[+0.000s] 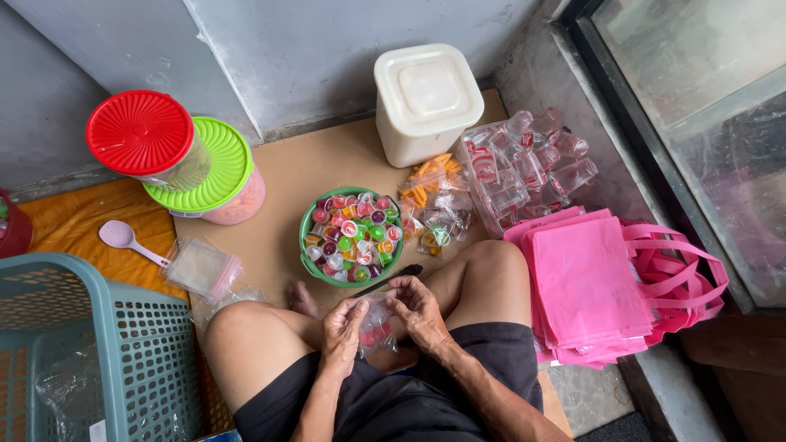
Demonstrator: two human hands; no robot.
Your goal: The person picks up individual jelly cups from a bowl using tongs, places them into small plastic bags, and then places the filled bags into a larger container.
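Observation:
I sit cross-legged on the floor. My left hand [343, 326] and my right hand [416, 309] both pinch the top of a small clear plastic bag [375, 331] with a few red jelly cups inside, held over my lap. Just ahead of my hands stands a green bowl [305, 245] filled with several small colourful jelly cups [354, 237]. A dark thin tool [393, 277] lies by the bowl's near rim, next to my right hand.
A white lidded bucket [426, 100], a pack of clear plastic bottles [528, 160] and filled clear snack bags [434, 205] lie behind the bowl. Pink bags [589, 282] are stacked right. Left: red-lidded jar [143, 135], green-lidded tub [225, 176], pink spoon [123, 237], empty clear bags [201, 266], teal basket [90, 352].

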